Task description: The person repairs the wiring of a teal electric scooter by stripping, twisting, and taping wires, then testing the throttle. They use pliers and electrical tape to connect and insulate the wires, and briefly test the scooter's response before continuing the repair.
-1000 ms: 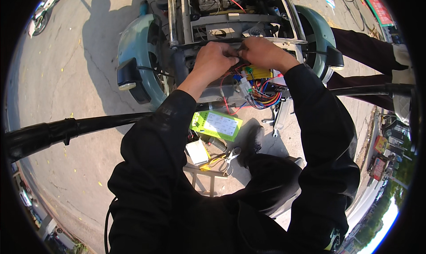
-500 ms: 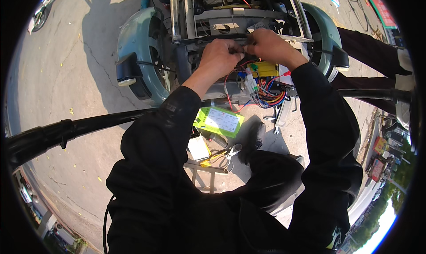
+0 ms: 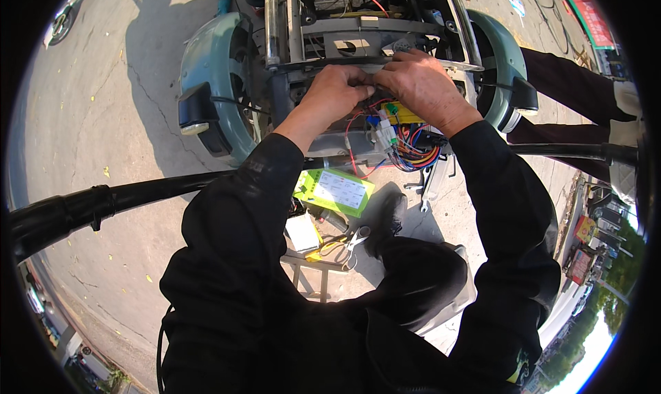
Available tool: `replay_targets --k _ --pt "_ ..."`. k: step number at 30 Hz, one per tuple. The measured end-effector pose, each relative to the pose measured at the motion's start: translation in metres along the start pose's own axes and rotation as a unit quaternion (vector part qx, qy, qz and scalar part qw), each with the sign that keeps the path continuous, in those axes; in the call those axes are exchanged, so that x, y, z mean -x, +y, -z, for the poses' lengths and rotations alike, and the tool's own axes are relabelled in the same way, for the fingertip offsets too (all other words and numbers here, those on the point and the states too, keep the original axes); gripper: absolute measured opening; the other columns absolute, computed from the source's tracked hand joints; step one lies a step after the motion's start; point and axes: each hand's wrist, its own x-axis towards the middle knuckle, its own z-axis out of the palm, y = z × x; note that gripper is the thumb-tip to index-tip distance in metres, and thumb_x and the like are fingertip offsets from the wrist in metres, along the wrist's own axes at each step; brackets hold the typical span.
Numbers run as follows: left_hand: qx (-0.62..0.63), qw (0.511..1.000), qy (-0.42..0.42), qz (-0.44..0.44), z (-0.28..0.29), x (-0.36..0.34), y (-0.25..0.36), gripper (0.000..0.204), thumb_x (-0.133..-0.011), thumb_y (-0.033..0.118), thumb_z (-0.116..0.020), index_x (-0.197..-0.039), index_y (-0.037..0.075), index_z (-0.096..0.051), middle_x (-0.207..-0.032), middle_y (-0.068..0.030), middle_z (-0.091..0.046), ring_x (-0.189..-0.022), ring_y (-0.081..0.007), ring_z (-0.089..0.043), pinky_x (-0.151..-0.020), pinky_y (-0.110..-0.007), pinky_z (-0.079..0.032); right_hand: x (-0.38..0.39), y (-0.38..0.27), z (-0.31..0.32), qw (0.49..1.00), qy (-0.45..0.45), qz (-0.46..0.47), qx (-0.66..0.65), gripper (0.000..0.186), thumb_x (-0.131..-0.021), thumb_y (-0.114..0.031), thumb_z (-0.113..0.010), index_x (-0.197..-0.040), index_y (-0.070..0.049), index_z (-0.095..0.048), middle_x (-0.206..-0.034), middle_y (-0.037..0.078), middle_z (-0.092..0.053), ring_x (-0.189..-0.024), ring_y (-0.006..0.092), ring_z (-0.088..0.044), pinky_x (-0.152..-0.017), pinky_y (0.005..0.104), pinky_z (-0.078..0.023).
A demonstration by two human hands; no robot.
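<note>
My left hand (image 3: pixel 336 93) and my right hand (image 3: pixel 414 83) meet at the front frame (image 3: pixel 298 64) of a partly stripped vehicle, fingertips pinched together; whatever small thing they hold is hidden among dark parts. Just below them lie a bundle of coloured wires (image 3: pixel 416 153) with white connectors (image 3: pixel 384 129) and a yellow part (image 3: pixel 405 114), partly covered by my right hand. A loose red wire runs down beside them.
Teal fenders (image 3: pixel 227 112) flank the frame. A black bar (image 3: pixel 141 193) crosses left. Below are a green labelled package (image 3: pixel 334 191), scissors (image 3: pixel 357 246), wrenches (image 3: pixel 425 200) and my shoe (image 3: pixel 392 215). Another person's dark-trousered legs (image 3: pixel 564 84) are at the right.
My right hand has shifted slightly and turned, now showing more of its back over the yellow part. My left hand has moved slightly down and left compared with half a second earlier.
</note>
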Motion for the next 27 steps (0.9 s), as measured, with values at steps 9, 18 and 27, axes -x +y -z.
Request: replay_targets --k 9,18,27 --pt "-0.009 1.0 0.021 -0.016 -0.002 0.001 -0.002 0.024 -0.086 0.015 -0.076 -0.106 0.001 -0.076 -0.095 -0.0152 -0.076 -0.086 -0.0245 -0.072 -0.081 -0.037 -0.055 -0.015 0.0 -0.015 0.973 -0.047 -0.163 -0.157 0.018 -0.079 -0.02 -0.07 -0.082 -0.002 -0.071 -0.08 0.016 -0.068 -0.081 0.0336 -0.067 -0.077 0.0425 -0.054" --pt "0.028 1.0 0.01 -0.006 -0.002 0.001 -0.006 0.025 -0.086 0.014 -0.076 -0.106 -0.001 -0.075 -0.095 -0.0154 -0.076 -0.086 -0.0227 -0.071 -0.081 -0.035 -0.054 -0.013 0.006 0.005 0.995 0.0 -0.087 0.042 0.017 -0.086 -0.018 -0.068 -0.097 -0.006 -0.071 -0.098 0.008 -0.07 -0.097 0.025 -0.068 -0.084 0.0375 -0.052" --pt "0.046 0.999 0.002 -0.02 0.0 0.002 -0.003 0.023 -0.087 0.012 -0.074 -0.105 -0.002 -0.075 -0.094 -0.0152 -0.076 -0.084 -0.0215 -0.071 -0.079 -0.035 -0.055 0.0 -0.004 -0.001 0.991 -0.012 0.098 0.095 0.014 -0.08 -0.015 -0.066 -0.092 -0.008 -0.065 -0.087 0.005 -0.062 -0.091 0.0226 -0.063 -0.084 0.0355 -0.049"
